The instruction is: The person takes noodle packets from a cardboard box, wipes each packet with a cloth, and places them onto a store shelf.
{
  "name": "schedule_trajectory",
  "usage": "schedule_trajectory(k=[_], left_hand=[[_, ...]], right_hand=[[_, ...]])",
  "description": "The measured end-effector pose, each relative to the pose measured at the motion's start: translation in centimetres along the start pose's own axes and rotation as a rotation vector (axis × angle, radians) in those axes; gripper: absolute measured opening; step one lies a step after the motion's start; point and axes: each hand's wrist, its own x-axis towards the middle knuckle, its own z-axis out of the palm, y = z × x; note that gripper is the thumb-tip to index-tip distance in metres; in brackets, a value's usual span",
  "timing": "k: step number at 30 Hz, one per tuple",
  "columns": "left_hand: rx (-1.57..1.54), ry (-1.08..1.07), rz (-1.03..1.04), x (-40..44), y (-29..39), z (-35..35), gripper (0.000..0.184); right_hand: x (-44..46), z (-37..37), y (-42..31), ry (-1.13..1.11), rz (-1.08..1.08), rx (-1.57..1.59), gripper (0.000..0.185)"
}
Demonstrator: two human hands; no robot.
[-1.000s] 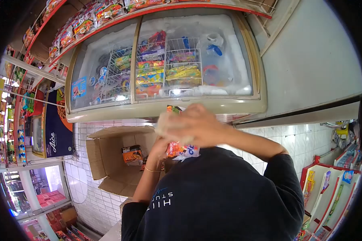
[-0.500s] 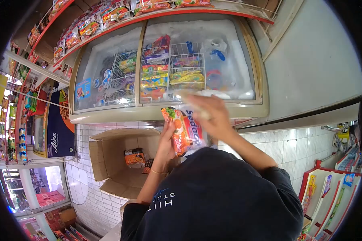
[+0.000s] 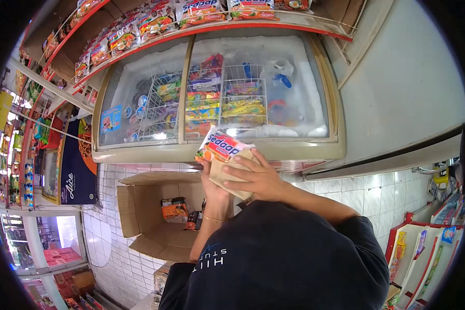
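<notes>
My left hand [image 3: 215, 187] is closed on the lower left of an instant noodle packet [image 3: 222, 146], white and orange with "Sedaap" lettering. The packet is tilted in front of my chest, near the freezer's front edge. A tan cloth [image 3: 223, 179] covers its lower part. Over that cloth lies my right hand [image 3: 257, 178], fingers spread, holding it against the packet. The left fingertips are partly hidden behind the packet and cloth.
A glass-topped chest freezer [image 3: 217, 153] with wire baskets stands ahead. Above it runs a red-edged shelf [image 3: 201, 30] of noodle packets. An open cardboard box [image 3: 132, 209] on the tiled floor holds a few dark and orange packets [image 3: 174, 208]. Another shelf rack [image 3: 413, 258] stands at right.
My right hand and the cloth have come down onto the packet's lower part; before, they were blurred over its upper right. The packet has turned, its lettering now slanting nearer to level.
</notes>
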Motion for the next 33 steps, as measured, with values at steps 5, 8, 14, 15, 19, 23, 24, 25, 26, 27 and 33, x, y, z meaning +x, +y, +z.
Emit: schedule_trajectory(k=[5,8,14,15,19,23,24,25,26,27,33], left_hand=[[0.043,0.068,0.13,1.4,1.0,0.1,0.048],[0.088,-0.107,0.249,-0.1,1.5,4.0,0.053],[0.223,-0.03,0.28,0.4,-0.7,2.6,0.05],[0.239,-0.012,0.279,0.3,-1.2,2.5,0.049],[0.176,-0.043,0.272,-0.3,-1.5,3.1,0.044],[0.133,-0.007,0.244,-0.6,-1.3,2.3,0.041],[0.136,0.005,0.214,-0.7,-1.3,2.2,0.043],[0.139,0.015,0.185,-0.8,-1.4,2.1,0.045],[0.115,0.027,0.161,-1.1,-1.6,2.2,0.044],[0.113,0.027,0.163,-1.3,-1.7,2.2,0.044],[0.125,-0.022,0.184,-1.7,-1.9,1.7,0.045]], right_hand=[[-3.3,3.6,3.9,0.123,0.177,0.319,0.037],[-5.6,7.2,5.2,0.452,1.157,1.577,0.024],[0.6,1.5,-0.4,0.598,1.01,1.788,0.03],[1.1,1.2,-0.8,0.623,0.979,1.8,0.03],[0.7,2.4,0.3,0.712,0.969,1.702,0.026],[0.3,2.2,-0.1,0.802,0.952,1.635,0.024],[0.3,2.0,0.0,0.809,0.963,1.614,0.023],[0.3,1.9,0.1,0.817,0.973,1.593,0.021],[0.3,1.9,0.3,0.815,0.972,1.592,0.021],[0.2,1.8,0.5,0.808,0.965,1.593,0.019],[0.0,1.9,1.1,0.774,0.951,1.488,0.021]])
